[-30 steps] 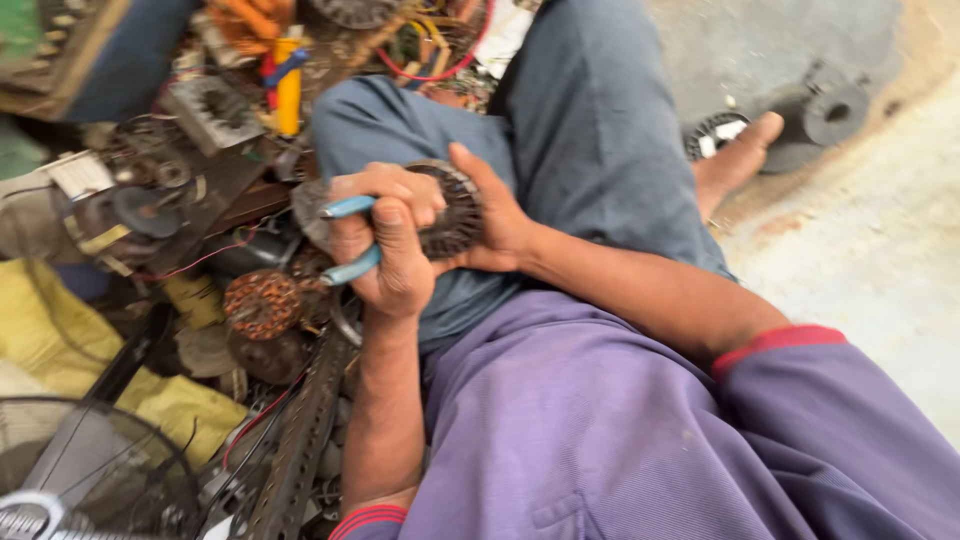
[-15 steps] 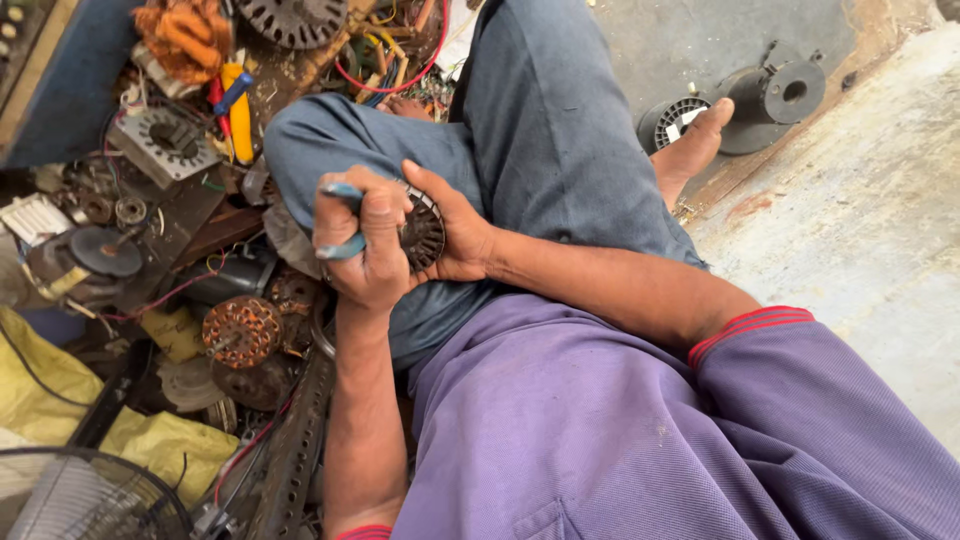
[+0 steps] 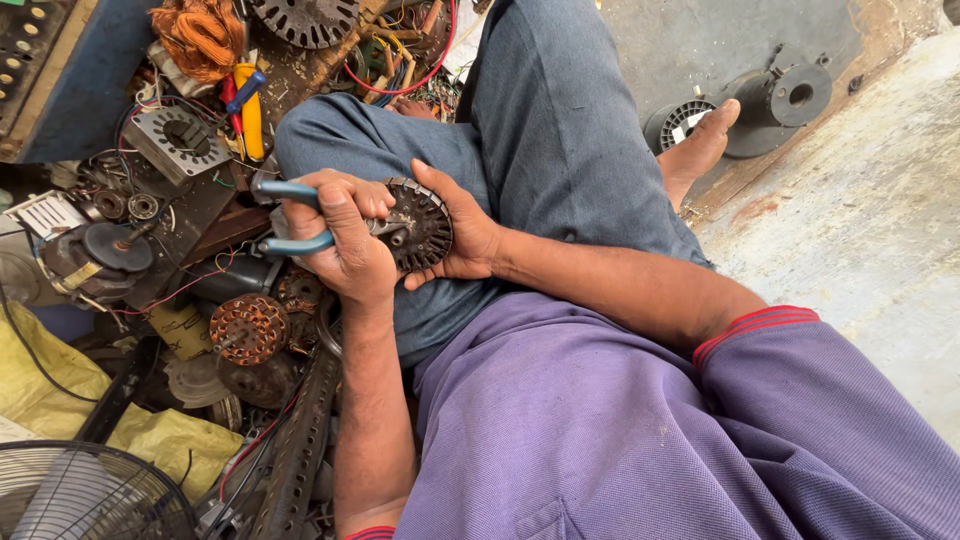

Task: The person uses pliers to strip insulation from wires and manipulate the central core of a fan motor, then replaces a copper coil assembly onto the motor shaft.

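Observation:
My left hand (image 3: 345, 245) grips blue-handled pliers (image 3: 290, 215), whose jaws reach into a round dark motor stator (image 3: 420, 228). My right hand (image 3: 465, 235) cups that stator from the right and holds it against my knee in grey trousers (image 3: 540, 150). The plier jaws are hidden behind my left fingers. Both forearms come out of purple sleeves with red cuffs.
Left of my knee lies a heap of motor parts: a copper-wound rotor (image 3: 245, 328), a square stator (image 3: 180, 140), a tangle of copper wire (image 3: 200, 35), a yellow-handled tool (image 3: 250, 115). A fan grille (image 3: 80, 495) sits bottom left. My bare foot (image 3: 700, 150) rests by round motor housings (image 3: 790, 100).
The view has shifted slightly, so the hands sit a little lower in the frame. Both hands keep the same hold on the pliers and the stator.

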